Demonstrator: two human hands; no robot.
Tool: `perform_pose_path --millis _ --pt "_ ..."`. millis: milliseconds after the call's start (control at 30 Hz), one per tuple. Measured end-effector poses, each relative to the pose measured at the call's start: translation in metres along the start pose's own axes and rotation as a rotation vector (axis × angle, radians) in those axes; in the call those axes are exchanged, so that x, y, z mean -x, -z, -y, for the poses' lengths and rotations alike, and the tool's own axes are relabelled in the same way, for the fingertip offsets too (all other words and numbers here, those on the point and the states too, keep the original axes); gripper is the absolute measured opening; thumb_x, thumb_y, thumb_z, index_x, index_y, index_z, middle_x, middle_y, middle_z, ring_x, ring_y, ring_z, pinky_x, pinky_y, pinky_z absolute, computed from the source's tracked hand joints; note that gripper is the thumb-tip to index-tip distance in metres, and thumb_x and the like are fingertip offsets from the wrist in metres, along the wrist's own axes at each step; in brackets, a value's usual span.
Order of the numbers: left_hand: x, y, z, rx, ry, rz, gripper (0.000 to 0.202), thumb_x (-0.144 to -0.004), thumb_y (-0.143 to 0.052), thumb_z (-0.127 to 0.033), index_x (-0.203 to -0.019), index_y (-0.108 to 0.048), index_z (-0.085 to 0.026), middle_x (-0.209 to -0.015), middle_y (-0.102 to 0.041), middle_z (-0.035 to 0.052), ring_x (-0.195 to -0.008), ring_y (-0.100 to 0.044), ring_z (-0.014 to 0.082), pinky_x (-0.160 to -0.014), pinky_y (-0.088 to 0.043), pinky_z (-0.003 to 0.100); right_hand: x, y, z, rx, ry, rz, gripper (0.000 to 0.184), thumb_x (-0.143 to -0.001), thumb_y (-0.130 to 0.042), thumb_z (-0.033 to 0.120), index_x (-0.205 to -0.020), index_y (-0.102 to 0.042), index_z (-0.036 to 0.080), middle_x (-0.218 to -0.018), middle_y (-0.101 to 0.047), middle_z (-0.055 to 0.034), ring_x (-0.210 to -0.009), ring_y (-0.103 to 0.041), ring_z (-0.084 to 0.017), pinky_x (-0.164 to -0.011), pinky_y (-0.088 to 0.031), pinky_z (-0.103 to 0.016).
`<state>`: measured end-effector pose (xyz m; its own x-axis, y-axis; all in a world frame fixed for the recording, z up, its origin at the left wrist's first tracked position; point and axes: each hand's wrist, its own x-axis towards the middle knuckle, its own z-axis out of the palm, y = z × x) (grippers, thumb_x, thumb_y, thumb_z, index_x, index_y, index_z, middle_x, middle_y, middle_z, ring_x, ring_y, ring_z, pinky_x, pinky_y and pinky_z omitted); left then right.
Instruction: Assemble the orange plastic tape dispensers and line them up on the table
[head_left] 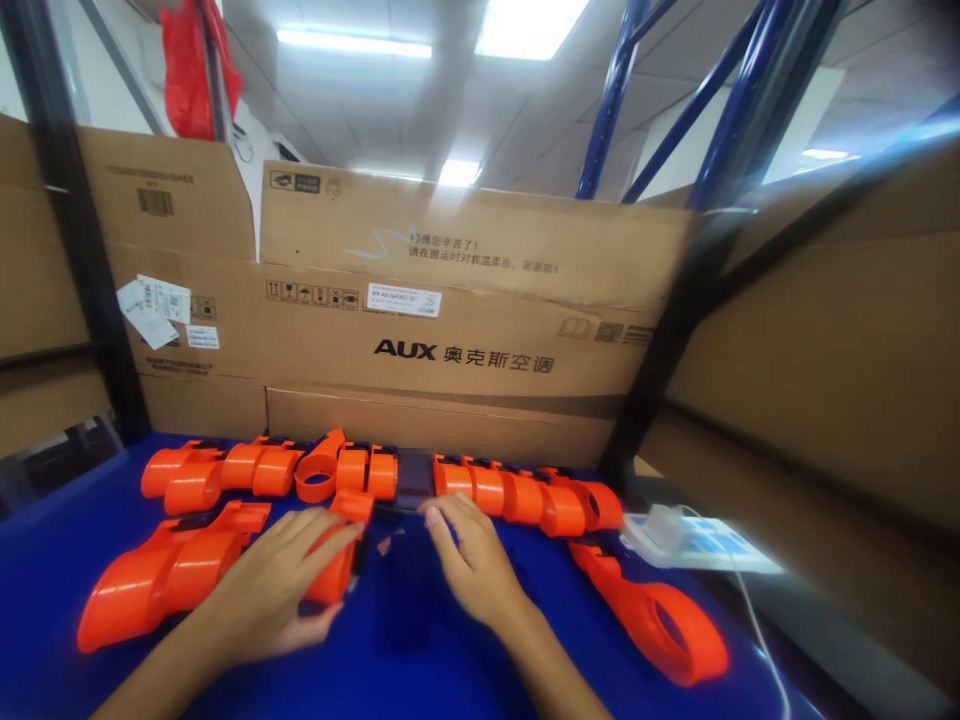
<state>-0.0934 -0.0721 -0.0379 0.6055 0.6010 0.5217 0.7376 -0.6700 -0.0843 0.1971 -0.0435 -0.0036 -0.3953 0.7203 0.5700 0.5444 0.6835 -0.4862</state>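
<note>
On the blue table surface, my left hand (281, 585) curls around an orange plastic loop piece (328, 583), fingers over its top and thumb at its near edge. Part of that piece is hidden by the hand. To the left lie more orange loop pieces (199, 570) of the same kind, with dark ends. My right hand (472, 555) is held with fingers stretched forward and apart, holding nothing. Its fingertips are close to a dark rectangular object (414, 482) standing in the back row; whether they touch it I cannot tell.
A back row of orange loop pieces (487, 490) runs along a large cardboard panel (450, 320). One orange loop (675, 625) lies at the right. Beyond it sits a white power strip (697, 540) with a cable. Dark metal posts (660, 350) frame the table.
</note>
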Motion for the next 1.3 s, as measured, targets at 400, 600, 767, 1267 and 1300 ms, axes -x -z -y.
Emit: perform_pose_path --millis 400,600,767,1267,1300 --pt "-0.014 -0.023 -0.003 0.098 -0.021 -0.123 0.075 -0.073 -0.068 -0.026 -0.143 -0.043 -0.022 -0.134 -0.058 0.0144 -0.121 -0.055 0.0342 -0.102 -0.045 0.052 0.0 0.0 -0.001 0.047 -0.001 0.019 0.022 -0.101 -0.042 0.031 -0.101 -0.062 0.023 -0.096 -0.066 -0.0058 -0.092 -0.059 -0.022 -0.085 -0.046 -0.035" --pt "-0.006 -0.027 0.003 0.117 0.005 -0.099 0.076 -0.075 -0.068 -0.029 -0.145 -0.04 -0.024 -0.134 -0.058 0.0145 -0.122 -0.055 0.0352 -0.104 -0.044 0.051 -0.001 0.0 -0.001 0.035 0.0 0.014 0.023 -0.101 -0.043 0.033 -0.1 -0.064 0.022 -0.097 -0.068 -0.0073 -0.094 -0.061 -0.023 -0.087 -0.047 -0.037" --pt "-0.017 -0.021 -0.012 0.128 -0.055 -0.15 0.076 -0.077 -0.067 -0.029 -0.147 -0.039 -0.023 -0.135 -0.058 0.0154 -0.124 -0.053 0.0355 -0.105 -0.043 0.052 0.0 -0.007 -0.006 -0.067 -0.084 -0.07 0.031 -0.099 -0.048 0.036 -0.125 -0.059 0.024 -0.104 -0.069 -0.0066 -0.1 -0.063 -0.023 -0.092 -0.048 -0.038" --pt "-0.085 -0.023 -0.043 1.0 0.177 -0.159 0.076 -0.089 -0.045 -0.065 -0.153 -0.029 -0.028 -0.157 -0.034 0.015 -0.141 -0.033 0.0372 -0.11 -0.032 0.057 -0.013 -0.01 -0.043 -0.528 -0.365 -0.389 0.042 -0.086 -0.058 0.06 -0.091 -0.066 0.018 -0.07 -0.068 -0.0044 -0.065 -0.063 -0.021 -0.054 -0.05 -0.03" --pt "-0.091 -0.029 -0.043 1.163 0.301 -0.146 0.07 -0.092 -0.042 -0.061 -0.152 -0.03 -0.029 -0.153 -0.039 0.0147 -0.137 -0.04 0.0345 -0.107 -0.036 0.053 -0.013 -0.011 -0.044 -0.527 -0.365 -0.406 0.042 -0.085 -0.059 0.059 -0.09 -0.066 0.018 -0.071 -0.067 -0.0043 -0.065 -0.063 -0.02 -0.055 -0.05 -0.03"
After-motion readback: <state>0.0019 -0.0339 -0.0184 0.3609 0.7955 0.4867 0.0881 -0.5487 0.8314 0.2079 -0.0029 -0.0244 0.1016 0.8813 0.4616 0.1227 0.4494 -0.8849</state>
